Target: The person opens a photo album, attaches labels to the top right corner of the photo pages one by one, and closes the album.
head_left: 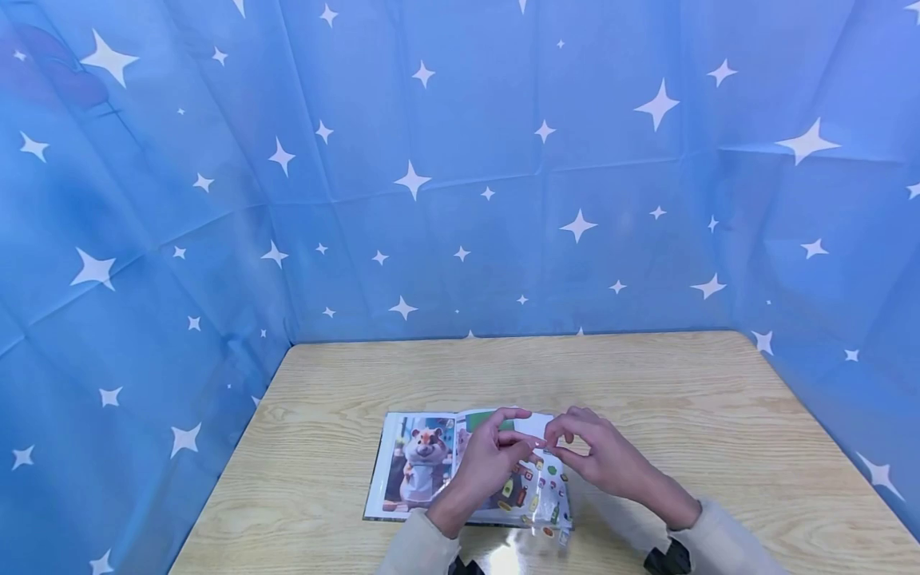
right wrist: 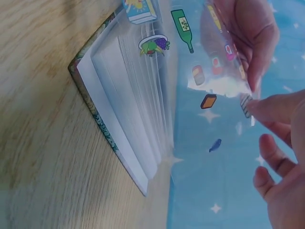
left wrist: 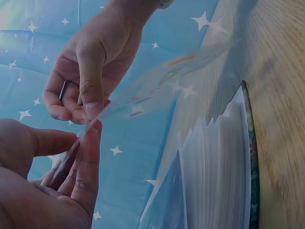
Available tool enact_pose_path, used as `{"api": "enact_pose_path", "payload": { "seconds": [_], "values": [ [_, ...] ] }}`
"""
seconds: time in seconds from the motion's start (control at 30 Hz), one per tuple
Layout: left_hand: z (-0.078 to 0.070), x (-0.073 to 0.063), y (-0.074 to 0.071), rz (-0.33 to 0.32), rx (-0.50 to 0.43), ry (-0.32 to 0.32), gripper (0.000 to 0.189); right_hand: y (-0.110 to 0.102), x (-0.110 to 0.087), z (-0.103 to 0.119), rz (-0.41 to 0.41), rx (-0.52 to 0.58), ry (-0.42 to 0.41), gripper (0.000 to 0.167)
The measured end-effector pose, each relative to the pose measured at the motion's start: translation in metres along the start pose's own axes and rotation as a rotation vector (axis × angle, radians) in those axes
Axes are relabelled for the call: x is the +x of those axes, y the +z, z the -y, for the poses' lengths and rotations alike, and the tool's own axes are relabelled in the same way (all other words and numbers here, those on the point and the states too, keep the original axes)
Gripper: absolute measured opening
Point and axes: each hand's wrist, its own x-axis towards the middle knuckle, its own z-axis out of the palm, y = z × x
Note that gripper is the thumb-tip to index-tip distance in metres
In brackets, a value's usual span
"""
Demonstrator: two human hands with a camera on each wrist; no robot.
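Observation:
A clear sticker sheet (head_left: 553,489) with small food pictures hangs tilted over an open photo album (head_left: 374,499). Its top edge is pinched between the thumb and fingers of my left hand (head_left: 483,463). My right hand (head_left: 607,454) meets the same edge close by; in the right wrist view its thumb and index finger pinch the sheet at a small striped sticker (right wrist: 246,105). A green bottle sticker (right wrist: 182,29) and a fruit bowl sticker (right wrist: 153,45) show on the sheet. Part of the album's right page is hidden behind the left hand and sheet.
The album lies on a wood-grain table (head_left: 309,447), its left page showing a hamster picture (head_left: 426,459). Blue curtains (head_left: 489,239) with white stars surround the table's back and sides. Dark wrist straps (head_left: 668,557) sit at the sleeves.

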Motion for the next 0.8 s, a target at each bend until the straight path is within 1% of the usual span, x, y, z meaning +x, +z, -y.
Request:
{"api": "enact_pose_path", "payload": {
  "seconds": [0.17,0.23,0.33,0.57,0.67,0.8],
  "values": [
    [0.0001,-0.0007,-0.0009,-0.004,0.008,0.003,0.036,0.0008,-0.0008,-0.0023,0.005,0.009,-0.021,0.018],
    [0.0002,-0.0011,-0.0013,-0.004,0.006,0.002,0.036,0.0012,-0.0011,-0.0029,0.007,0.010,-0.027,0.016],
    [0.0003,-0.0013,-0.0018,-0.008,0.004,-0.003,0.036,0.0017,-0.0011,-0.0030,0.008,0.003,-0.035,0.020],
    [0.0006,-0.0004,-0.0035,-0.016,0.004,-0.018,0.036,0.0020,-0.0007,-0.0028,0.003,-0.007,-0.033,0.038],
    [0.0005,-0.0002,-0.0039,-0.018,-0.001,-0.026,0.036,0.0016,-0.0009,-0.0031,-0.007,-0.011,-0.035,0.039],
    [-0.0005,0.0002,-0.0040,-0.030,-0.013,-0.027,0.036,0.0002,-0.0016,-0.0041,-0.039,-0.005,-0.027,0.039]
  ]
}}
